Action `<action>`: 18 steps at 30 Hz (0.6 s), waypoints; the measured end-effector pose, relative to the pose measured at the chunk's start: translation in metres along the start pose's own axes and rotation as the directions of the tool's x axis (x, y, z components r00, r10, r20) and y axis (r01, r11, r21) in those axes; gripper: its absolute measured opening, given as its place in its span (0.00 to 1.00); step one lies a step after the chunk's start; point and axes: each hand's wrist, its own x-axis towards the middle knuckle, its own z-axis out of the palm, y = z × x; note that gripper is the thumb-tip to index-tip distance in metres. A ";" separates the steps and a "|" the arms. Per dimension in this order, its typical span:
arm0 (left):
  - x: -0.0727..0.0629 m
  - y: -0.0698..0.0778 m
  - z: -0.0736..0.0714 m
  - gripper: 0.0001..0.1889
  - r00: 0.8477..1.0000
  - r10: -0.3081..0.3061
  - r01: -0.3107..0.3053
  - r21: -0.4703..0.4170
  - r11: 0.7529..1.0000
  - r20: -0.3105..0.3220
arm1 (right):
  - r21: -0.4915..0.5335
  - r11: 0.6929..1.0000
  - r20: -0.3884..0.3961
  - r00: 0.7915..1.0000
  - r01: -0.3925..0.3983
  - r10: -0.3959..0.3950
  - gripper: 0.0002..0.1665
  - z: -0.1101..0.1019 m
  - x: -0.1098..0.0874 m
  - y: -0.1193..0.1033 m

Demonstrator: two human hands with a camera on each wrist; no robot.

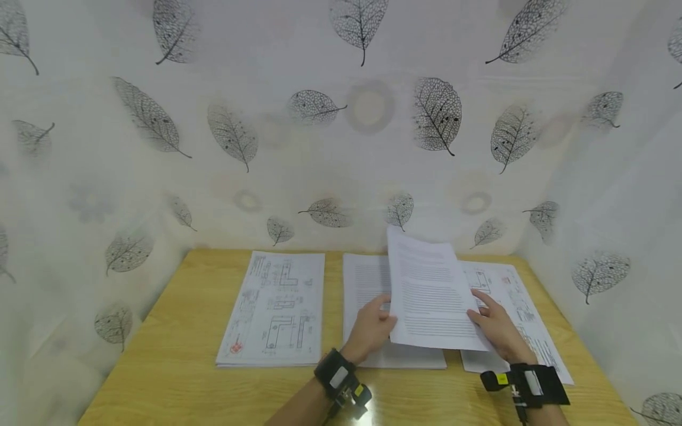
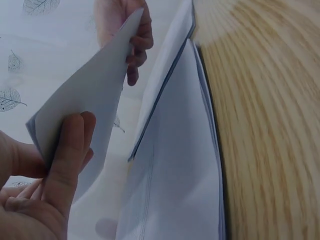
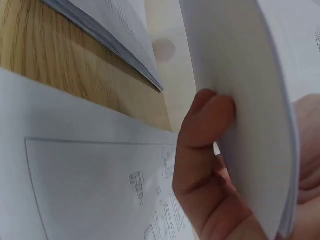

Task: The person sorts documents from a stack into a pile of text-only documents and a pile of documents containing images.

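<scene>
A thin sheaf of printed text sheets [image 1: 428,290] is held up, tilted, between both hands. My left hand [image 1: 369,326] pinches its left edge; in the left wrist view the fingers [image 2: 70,150] lie against its back. On the opposite edge my right hand [image 1: 498,326] grips the sheaf, fingers curled behind it in the right wrist view. Below lies the middle stack of text pages [image 1: 364,278], partly covered by the raised sheets. Under the right hand is a stack of technical drawings [image 1: 538,331], its left part hidden by the sheaf.
Another stack of technical drawings [image 1: 277,310], with a red stamp near its lower left corner, lies on the left of the wooden table [image 1: 176,355]. A leaf-patterned curtain [image 1: 330,160] hangs at the back and both sides.
</scene>
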 end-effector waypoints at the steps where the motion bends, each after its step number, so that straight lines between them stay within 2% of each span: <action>1: 0.000 0.000 -0.002 0.22 1.000 -0.005 0.005 0.000 1.000 0.001 | 0.015 1.000 -0.003 1.000 0.004 -0.004 0.36 0.002 0.000 -0.001; 4: -0.001 -0.002 -0.008 0.20 1.000 -0.001 0.001 -0.003 1.000 0.003 | 0.042 0.999 -0.010 1.000 0.013 -0.012 0.37 0.006 0.001 -0.006; 11: -0.002 -0.005 -0.021 0.20 0.998 -0.055 0.056 -0.034 0.998 0.016 | 0.070 0.998 -0.004 1.000 0.008 -0.008 0.34 0.013 0.003 -0.012; 18: -0.002 -0.018 -0.035 0.28 0.989 -0.116 0.126 -0.102 0.987 0.093 | 0.093 0.996 0.002 1.000 0.011 -0.011 0.32 0.020 0.002 -0.017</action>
